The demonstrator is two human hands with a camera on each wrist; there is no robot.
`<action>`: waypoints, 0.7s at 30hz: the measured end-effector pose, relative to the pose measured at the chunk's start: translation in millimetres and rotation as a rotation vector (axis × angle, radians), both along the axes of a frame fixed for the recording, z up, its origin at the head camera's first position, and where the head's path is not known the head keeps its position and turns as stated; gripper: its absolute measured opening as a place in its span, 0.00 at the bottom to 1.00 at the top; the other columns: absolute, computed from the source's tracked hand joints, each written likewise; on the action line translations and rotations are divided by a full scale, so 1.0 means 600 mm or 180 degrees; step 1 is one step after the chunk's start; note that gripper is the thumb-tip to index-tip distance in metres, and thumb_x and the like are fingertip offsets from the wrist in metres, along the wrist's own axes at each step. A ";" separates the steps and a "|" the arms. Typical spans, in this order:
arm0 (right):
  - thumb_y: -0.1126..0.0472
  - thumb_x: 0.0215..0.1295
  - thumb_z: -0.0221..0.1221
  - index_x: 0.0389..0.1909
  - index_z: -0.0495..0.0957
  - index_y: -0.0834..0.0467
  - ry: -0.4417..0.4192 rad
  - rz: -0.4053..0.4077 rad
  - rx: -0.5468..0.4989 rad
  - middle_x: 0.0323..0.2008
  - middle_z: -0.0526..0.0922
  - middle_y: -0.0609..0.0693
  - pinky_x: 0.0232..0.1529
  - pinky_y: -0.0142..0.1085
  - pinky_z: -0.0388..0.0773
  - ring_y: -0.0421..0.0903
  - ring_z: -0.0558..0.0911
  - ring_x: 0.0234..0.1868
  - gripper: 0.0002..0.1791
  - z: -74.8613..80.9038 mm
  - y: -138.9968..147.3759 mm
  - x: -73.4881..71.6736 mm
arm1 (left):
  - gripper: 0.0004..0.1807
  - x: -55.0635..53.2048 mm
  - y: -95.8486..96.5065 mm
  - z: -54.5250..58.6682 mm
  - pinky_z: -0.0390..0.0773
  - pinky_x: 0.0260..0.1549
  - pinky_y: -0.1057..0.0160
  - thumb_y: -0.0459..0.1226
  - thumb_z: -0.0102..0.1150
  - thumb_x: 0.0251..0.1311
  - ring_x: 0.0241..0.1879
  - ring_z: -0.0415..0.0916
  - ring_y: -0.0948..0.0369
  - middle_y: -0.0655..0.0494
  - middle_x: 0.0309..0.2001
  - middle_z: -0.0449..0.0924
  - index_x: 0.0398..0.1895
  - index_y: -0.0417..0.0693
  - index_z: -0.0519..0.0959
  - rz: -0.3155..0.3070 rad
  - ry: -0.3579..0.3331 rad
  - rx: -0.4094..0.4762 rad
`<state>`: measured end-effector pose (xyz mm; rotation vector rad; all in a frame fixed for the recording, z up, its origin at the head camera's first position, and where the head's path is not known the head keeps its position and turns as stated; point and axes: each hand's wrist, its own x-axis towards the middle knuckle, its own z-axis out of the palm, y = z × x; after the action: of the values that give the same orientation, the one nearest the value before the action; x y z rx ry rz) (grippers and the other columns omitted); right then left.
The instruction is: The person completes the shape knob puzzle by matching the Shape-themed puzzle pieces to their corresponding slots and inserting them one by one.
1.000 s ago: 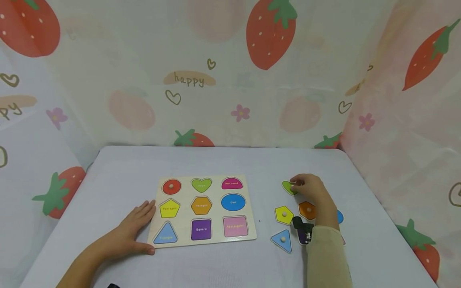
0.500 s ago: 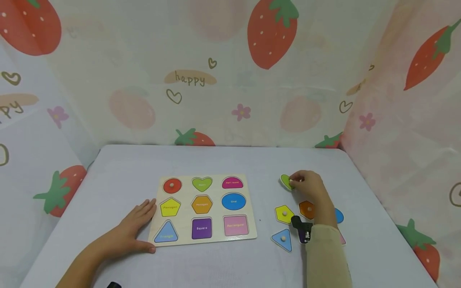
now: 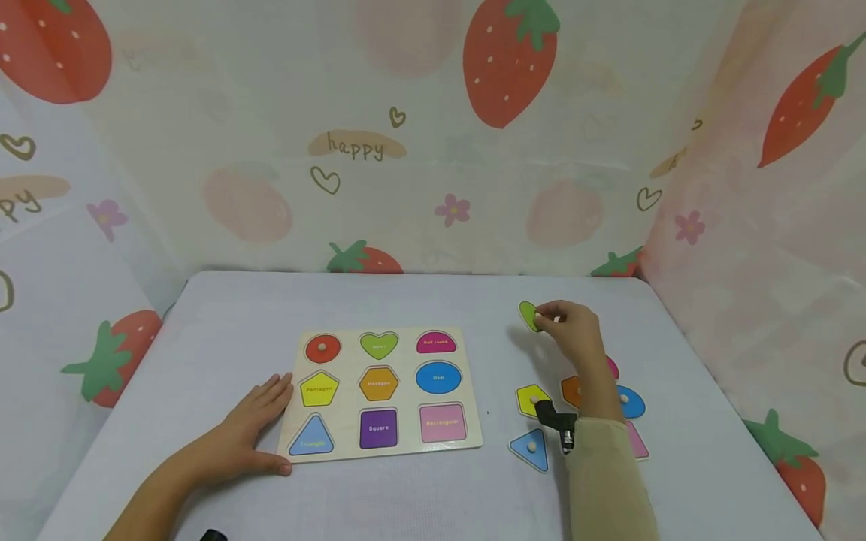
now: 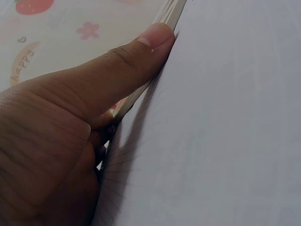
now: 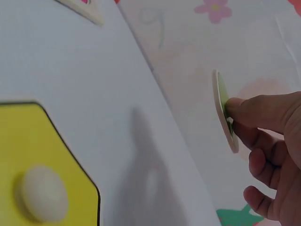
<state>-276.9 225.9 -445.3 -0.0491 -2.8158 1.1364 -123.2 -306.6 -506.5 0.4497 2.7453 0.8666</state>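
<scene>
Thumb and fingertips of my right hand [image 3: 573, 330] pinch a green heart puzzle piece [image 3: 528, 316]. It is tilted on edge and raised off the table, its shadow falling below. In the right wrist view the heart piece [image 5: 223, 110] shows edge-on, its knob mostly hidden by the fingers. My left hand [image 3: 240, 436] lies flat with straight fingers at the left edge of the wooden puzzle board [image 3: 406, 356]. In the left wrist view the thumb [image 4: 136, 56] lies along the board's edge. A red circle piece [image 3: 323, 348] sits in the board's upper left recess.
Right of the board lie knobbed pieces: a yellow pentagon [image 3: 531, 400], a blue triangle [image 3: 531, 449], an orange hexagon [image 3: 570, 391], a blue oval [image 3: 633, 403], a pink piece [image 3: 636, 440] and a magenta piece [image 3: 612, 367]. The right forearm partly covers several. A strawberry-print curtain [image 3: 419, 195] stands behind the table.
My right hand has lifted the heart piece from the table and carried it up, away from me and slightly left, tilting it. The left hand and the board have stayed put.
</scene>
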 end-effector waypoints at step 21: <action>0.54 0.69 0.66 0.48 0.87 0.55 0.0344 0.0345 -0.0022 0.43 0.85 0.52 0.47 0.45 0.80 0.56 0.76 0.53 0.13 0.057 -0.111 0.031 | 0.71 0.006 -0.004 -0.001 0.39 0.79 0.41 0.68 0.74 0.38 0.83 0.34 0.45 0.51 0.84 0.43 0.83 0.47 0.51 -0.0029 0.0045 -0.0119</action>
<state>-258.4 159.0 -410.8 0.1611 -2.7487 1.1336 -119.8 -308.8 -507.2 0.4629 2.7651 0.8117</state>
